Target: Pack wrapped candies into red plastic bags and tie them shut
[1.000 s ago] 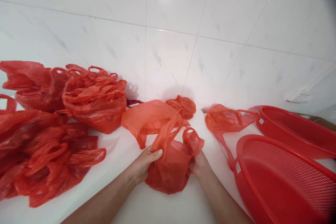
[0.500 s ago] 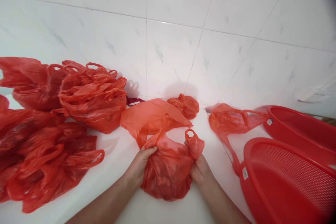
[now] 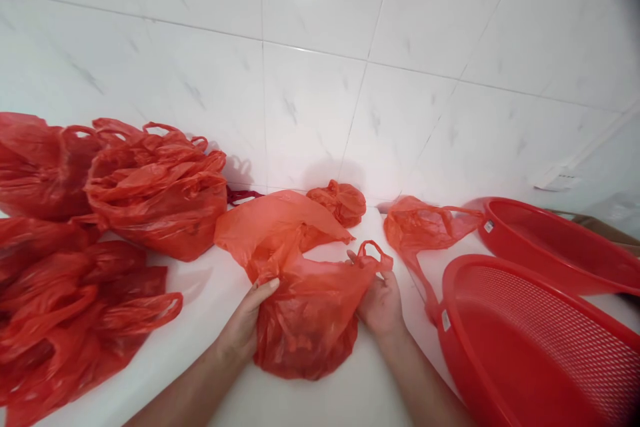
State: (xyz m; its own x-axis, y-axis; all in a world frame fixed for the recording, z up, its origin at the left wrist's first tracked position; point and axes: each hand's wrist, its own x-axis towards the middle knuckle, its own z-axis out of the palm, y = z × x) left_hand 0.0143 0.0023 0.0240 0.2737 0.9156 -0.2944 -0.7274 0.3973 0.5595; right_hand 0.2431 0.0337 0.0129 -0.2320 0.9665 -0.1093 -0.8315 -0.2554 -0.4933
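Observation:
A thin red plastic bag [image 3: 307, 327] with something indistinct inside rests on the white surface in front of me. My left hand [image 3: 245, 317] is closed on its left edge, thumb on top. At the other side, my right hand [image 3: 383, 303] holds the bag near its right handle loop [image 3: 375, 252]; its fingers are partly hidden behind the plastic, with fingertips showing above the rim. Directly behind lies a flattened red plastic sheet or bag [image 3: 270, 223], meeting the held bag near my left hand. A small bunched red bag [image 3: 343, 203] sits by the wall.
Several filled red bags [image 3: 160, 193] crowd the left, with more crumpled ones [image 3: 75, 320] nearer me. To the right stand a red mesh basket [image 3: 450, 293] and another red basket [image 3: 505, 210] behind it. A red bag [image 3: 415, 223] stretches to them. The tiled wall [image 3: 310, 113] bounds the back.
My right hand has loosened and turned more palm-up, and the bag's right handle has spread outward. The bag's top is pulled wider. The whole view has shifted slightly, moving things leftward.

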